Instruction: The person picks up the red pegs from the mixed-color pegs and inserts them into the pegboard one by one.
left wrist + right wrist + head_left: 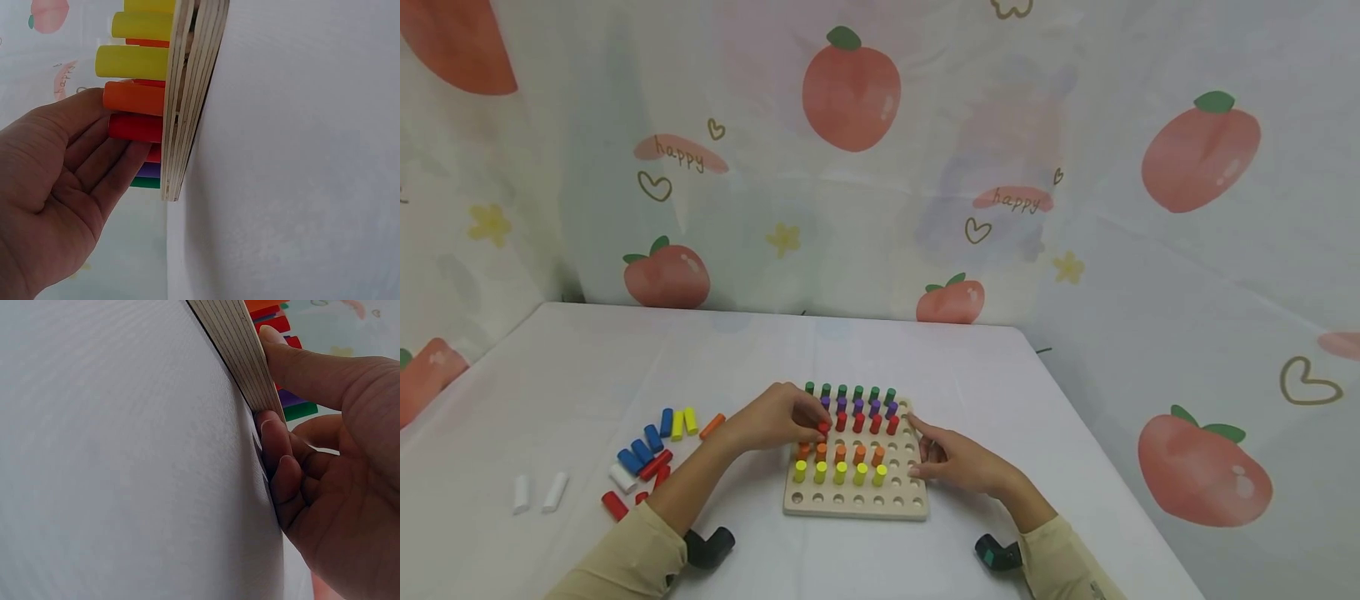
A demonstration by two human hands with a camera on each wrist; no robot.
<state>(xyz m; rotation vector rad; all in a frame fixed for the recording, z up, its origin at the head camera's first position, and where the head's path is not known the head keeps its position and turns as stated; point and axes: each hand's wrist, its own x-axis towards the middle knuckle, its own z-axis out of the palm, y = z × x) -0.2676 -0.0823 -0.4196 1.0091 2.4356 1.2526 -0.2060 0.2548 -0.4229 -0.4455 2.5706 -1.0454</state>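
Observation:
A wooden pegboard (pixel 853 506) lies on the table, with rows of green, purple, red, orange and yellow pegs standing in it. My left hand (pixel 786 417) reaches over its left side and pinches a red peg (pixel 824 427) at the left end of the red row. In the left wrist view, this red peg (pixel 134 127) stands against the board's face, beside an orange peg (pixel 132 98). At the board's right edge, my right hand (pixel 958 457) grips the side. Its thumb (pixel 312 372) lies over the top face and its other fingers curl by the edge.
Loose blue pegs (pixel 642 451), yellow pegs (pixel 684 423), red pegs (pixel 614 505) and an orange peg (pixel 712 426) lie left of the board, partly behind my left forearm. Two white pegs (pixel 538 492) lie farther left. A patterned curtain (pixel 850 208) hangs behind the table (pixel 970 358).

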